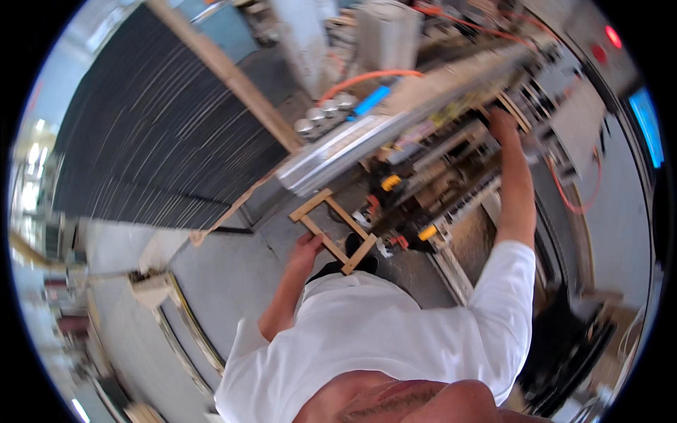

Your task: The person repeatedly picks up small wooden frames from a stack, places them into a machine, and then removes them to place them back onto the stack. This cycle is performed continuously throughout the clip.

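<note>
A small rectangular wooden frame (pixel 326 244) hangs in front of my body. My left hand (pixel 305 252) is closed round its left side bar. Farther off to the right, my right arm reaches out over a long machine (pixel 437 176) with rails and clamps. There my right hand (pixel 502 124) is closed on a second wooden frame (pixel 516 113), which lies among the machine's parts. The hand covers part of that frame, and its fingertips are blurred.
A tall stack of dark sheets (pixel 169 127) stands at the left behind a wooden post (pixel 226 70). Silver cylinders (pixel 324 116) and an orange hose (pixel 367 76) sit beside the machine's metal beam (pixel 338 151). A lit screen (pixel 646 125) is at the far right.
</note>
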{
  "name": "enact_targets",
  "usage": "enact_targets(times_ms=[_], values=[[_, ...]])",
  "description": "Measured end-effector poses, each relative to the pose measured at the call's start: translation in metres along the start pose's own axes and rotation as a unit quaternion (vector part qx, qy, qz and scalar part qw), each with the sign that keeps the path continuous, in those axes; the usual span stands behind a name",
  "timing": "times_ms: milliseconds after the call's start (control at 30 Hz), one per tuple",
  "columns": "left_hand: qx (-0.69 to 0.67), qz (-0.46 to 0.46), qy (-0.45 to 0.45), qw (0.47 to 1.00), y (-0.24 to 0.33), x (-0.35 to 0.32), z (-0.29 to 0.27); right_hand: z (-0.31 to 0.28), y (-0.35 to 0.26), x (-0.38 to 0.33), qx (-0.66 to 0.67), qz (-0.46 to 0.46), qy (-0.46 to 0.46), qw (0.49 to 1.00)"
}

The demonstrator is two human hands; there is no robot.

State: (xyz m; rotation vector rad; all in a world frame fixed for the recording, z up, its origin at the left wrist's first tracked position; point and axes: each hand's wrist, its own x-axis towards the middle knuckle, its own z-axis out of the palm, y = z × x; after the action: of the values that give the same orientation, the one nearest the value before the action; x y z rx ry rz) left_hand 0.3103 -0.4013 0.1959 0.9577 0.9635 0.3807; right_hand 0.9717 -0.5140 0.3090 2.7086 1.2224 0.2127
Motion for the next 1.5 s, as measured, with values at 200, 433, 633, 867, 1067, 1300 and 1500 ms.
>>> enact_targets(times_ms=[200,433,633,867,1067,1300,1500], values=[[0.112,-0.013,0.071,0.991,0.005,0.001,0.005,0.004,0.01,-0.001,-0.043,0.008,-0.018,0.999],[0.172,0.019,0.132,0.976,0.055,-0.046,0.0,-0.027,-0.017,-0.023,-0.044,-0.016,0.008,0.999],[0.158,0.291,0.147,0.932,0.126,-0.118,-0.058,-0.034,-0.03,-0.016,-0.033,0.038,-0.041,0.998],[0.053,0.467,0.28,0.837,0.284,-0.241,-0.14,-0.058,-0.035,-0.035,-0.034,0.087,-0.015,0.996],[0.039,0.534,0.384,0.753,0.436,-0.303,-0.284,-0.137,-0.082,-0.116,0.286,0.079,0.31,0.903],[0.022,0.486,0.315,0.815,0.597,-0.288,-0.445,-0.212,-0.263,-0.28,0.542,-0.09,0.31,0.776],[0.296,0.316,0.408,0.804,0.659,-0.212,-0.477,-0.188,-0.391,-0.342,0.499,-0.097,0.125,0.852]])
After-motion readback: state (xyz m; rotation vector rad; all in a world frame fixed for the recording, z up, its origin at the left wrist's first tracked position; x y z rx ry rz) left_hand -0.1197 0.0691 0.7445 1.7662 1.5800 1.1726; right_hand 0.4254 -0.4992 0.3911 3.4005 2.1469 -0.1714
